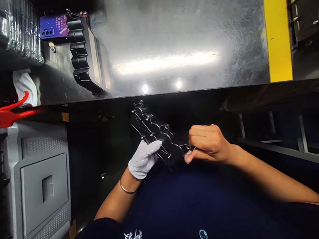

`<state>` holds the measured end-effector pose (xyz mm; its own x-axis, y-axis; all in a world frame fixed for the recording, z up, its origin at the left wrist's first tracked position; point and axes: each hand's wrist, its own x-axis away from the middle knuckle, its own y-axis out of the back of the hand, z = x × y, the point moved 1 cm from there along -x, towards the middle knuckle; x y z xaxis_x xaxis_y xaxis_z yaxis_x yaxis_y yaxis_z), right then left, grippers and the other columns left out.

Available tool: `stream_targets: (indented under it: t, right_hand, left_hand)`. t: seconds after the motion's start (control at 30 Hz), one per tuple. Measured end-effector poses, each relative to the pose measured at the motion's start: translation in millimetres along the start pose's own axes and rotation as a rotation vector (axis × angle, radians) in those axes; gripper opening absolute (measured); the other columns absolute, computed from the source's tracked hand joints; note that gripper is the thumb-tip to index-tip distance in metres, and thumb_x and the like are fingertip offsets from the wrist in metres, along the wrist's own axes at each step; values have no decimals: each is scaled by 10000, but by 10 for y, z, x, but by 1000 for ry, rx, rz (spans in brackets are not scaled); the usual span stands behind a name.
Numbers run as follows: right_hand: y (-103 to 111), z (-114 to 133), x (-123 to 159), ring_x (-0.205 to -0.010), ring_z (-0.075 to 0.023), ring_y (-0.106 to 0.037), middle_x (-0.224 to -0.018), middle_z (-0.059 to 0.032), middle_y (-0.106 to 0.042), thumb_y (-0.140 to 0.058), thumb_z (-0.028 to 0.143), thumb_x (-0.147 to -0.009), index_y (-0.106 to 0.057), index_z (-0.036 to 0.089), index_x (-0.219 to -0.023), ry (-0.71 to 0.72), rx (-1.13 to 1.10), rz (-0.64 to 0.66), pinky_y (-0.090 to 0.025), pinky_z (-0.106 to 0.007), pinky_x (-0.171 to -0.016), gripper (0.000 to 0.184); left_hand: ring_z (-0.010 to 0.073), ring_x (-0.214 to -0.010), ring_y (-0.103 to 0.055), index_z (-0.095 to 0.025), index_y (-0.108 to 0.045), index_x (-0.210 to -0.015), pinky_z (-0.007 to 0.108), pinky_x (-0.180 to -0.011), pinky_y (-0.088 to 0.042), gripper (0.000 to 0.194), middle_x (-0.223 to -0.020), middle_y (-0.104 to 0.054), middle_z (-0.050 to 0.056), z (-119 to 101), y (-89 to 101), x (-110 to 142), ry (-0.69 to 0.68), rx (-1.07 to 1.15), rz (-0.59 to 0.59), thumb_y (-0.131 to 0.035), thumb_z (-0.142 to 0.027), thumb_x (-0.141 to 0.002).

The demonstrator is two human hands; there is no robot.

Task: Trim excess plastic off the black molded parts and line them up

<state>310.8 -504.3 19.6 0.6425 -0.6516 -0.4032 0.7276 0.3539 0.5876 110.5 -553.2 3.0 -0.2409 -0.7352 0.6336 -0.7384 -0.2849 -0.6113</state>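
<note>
Black plastic part (156,137) held below the bench (183,33) edge, over the lap. Gloved left hand (144,159) gripping its middle; bare right hand (207,142) pinching a small tool at its lower end. Trimming seemingly underway, more parts (80,51) stacked on the bench

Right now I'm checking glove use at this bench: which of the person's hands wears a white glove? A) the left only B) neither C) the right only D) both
A: the left hand wears a white glove as it grips the black part, while the right hand is bare, pinching a small tool at the part's end.
</note>
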Motion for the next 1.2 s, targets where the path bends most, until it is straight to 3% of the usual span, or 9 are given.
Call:
stream_targets:
  t: [0.13,0.47,0.73,0.93,1.2]
  right_hand:
    - [17,-10,-10,-518,-100,-373,-537,20,-425,-531,524,-899,-464,187,-603,-3,44,-53,-264,-263,-495,453]
    - [55,-25,-25,-539,-106,-417,-566,7,-474,-508,546,-904,-503,179,-667,-47,88,-109,-327,-259,-520,437]
    - [70,3,-32,-488,-94,-317,-499,27,-369,-484,512,-929,-389,190,-514,22,267,-49,-225,-273,-480,534]
    - [58,-41,-55,-540,-110,-453,-585,0,-504,-477,595,-896,-529,180,-689,-64,165,-135,-349,-249,-520,467]
    - [54,-18,-41,-496,-99,-338,-509,20,-395,-506,490,-926,-394,191,-520,-43,242,-32,-243,-273,-489,517]
  left_hand:
    - [185,-737,-688,-145,-719,-917,287,-676,-541,339,-844,-730,35,34,-12,-10,32,53,-39,-844,-264,-625]
    - [171,-774,-673,-138,-712,-958,295,-742,-532,338,-884,-722,36,128,-42,-33,54,145,-51,-822,-252,-659]
    - [174,-780,-670,-127,-706,-954,326,-826,-530,322,-881,-719,40,152,-40,-50,73,164,-87,-807,-252,-676]
    - [163,-768,-668,-123,-698,-922,297,-807,-539,313,-850,-715,35,118,-86,-49,103,196,-96,-813,-250,-661]
    - [171,-812,-675,-124,-688,-937,317,-880,-517,242,-864,-717,36,184,-88,-76,140,253,-143,-759,-216,-725]
